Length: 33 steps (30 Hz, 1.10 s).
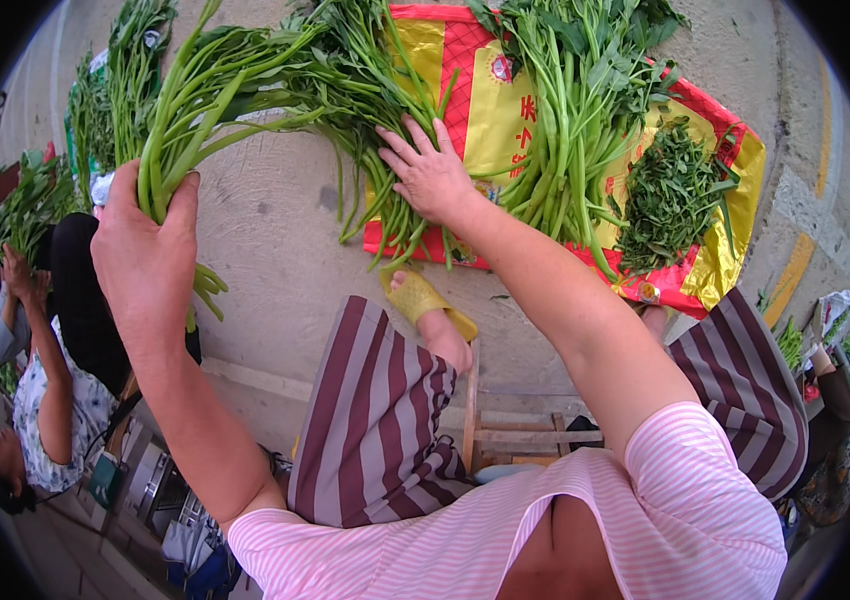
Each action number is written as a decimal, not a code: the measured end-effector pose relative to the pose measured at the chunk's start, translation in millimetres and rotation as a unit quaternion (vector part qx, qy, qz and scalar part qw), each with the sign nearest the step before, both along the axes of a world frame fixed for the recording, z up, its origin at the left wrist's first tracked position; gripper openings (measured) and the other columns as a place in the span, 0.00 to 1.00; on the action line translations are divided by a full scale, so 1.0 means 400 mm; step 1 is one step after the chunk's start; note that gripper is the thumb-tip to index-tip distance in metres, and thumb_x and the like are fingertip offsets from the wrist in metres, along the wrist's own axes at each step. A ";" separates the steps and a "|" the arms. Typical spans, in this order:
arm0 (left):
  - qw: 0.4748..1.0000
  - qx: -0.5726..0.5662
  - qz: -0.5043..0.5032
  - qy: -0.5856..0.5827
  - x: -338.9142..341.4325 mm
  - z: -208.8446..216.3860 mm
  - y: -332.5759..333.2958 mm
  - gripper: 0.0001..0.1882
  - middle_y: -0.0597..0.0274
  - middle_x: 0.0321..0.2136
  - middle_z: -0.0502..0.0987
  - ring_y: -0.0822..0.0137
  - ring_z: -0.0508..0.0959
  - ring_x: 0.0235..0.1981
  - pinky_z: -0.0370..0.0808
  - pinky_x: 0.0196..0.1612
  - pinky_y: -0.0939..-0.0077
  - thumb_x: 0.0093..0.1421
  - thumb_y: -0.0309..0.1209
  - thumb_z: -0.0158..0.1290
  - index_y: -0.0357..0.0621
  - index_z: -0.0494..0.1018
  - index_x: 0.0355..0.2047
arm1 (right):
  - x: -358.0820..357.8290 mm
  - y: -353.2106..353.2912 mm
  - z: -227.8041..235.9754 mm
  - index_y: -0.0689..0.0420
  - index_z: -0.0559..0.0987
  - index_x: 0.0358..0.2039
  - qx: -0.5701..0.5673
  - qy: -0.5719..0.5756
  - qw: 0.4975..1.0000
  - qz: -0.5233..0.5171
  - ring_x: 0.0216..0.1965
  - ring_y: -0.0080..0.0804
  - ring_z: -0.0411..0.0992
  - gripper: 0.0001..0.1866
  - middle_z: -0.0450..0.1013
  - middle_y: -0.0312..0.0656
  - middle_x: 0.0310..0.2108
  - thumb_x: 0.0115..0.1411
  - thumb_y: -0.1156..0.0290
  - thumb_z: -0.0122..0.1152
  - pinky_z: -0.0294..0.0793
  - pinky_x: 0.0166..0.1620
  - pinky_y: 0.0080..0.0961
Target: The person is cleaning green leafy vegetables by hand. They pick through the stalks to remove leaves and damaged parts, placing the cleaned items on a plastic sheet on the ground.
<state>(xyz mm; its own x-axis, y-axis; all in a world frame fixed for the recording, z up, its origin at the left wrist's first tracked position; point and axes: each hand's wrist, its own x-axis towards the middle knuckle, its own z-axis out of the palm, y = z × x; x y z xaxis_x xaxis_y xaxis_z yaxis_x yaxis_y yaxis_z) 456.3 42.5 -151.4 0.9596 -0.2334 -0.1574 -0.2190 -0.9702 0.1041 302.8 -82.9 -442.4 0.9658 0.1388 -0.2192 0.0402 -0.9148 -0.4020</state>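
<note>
A bunch of water spinach (167, 150) with long pale-green stems rises from my left hand (150, 245), whose fingers are wrapped round the stems. Its leafy tops bend over to the right, toward a loose heap of water spinach (403, 218). On that heap lies my right hand (430, 178), palm down with fingers spread. Both the heap and a larger bundle of water spinach (555, 150) to its right rest on a red and yellow plastic sack (493, 115). A small pile of trimmed leaves (670, 195) sits at the sack's right end.
Upright bundles of greens (130, 90) stand at the far left. A person in a patterned shirt (50, 410) holds greens (30, 205) on my left; another person (835, 410) is at the right rim. Below are my foot in a yellow slipper (435, 303) and a wooden stool (515, 436).
</note>
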 end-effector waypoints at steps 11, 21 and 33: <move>0.965 -0.240 0.106 0.005 -0.021 0.077 0.008 0.12 0.68 0.32 0.79 0.79 0.74 0.30 0.70 0.36 0.86 0.60 0.27 0.61 0.36 0.76 0.43 | 0.006 0.001 -0.006 0.46 0.66 0.64 -0.018 0.040 0.999 0.008 0.72 0.44 0.43 0.30 0.50 0.34 0.70 0.62 0.53 0.55 0.39 0.68 0.61; 0.956 -0.231 0.102 -0.148 -0.043 0.191 0.022 0.11 0.66 0.25 0.77 0.79 0.73 0.24 0.70 0.30 0.88 0.58 0.29 0.64 0.36 0.78 0.38 | 0.016 0.010 -0.007 0.46 0.65 0.64 0.001 0.034 0.999 0.016 0.72 0.45 0.43 0.31 0.48 0.35 0.71 0.62 0.53 0.54 0.38 0.69 0.58; 0.784 -0.574 0.110 -0.211 -0.026 0.406 0.137 0.12 0.57 0.31 0.72 0.59 0.76 0.42 0.70 0.57 0.56 0.65 0.29 0.53 0.29 0.70 0.41 | 0.022 0.006 -0.002 0.47 0.64 0.65 0.015 0.058 0.998 0.025 0.72 0.46 0.42 0.32 0.44 0.35 0.72 0.62 0.54 0.55 0.40 0.69 0.57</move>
<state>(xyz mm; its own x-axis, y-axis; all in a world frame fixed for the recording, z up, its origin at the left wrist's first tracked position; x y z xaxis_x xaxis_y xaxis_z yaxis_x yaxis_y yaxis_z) 446.0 97.2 10.9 0.9065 0.1898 0.3771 -0.3092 -0.3098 0.8991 311.5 -80.4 -443.3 0.9255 0.1951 -0.3247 0.0378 -0.9004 -0.4334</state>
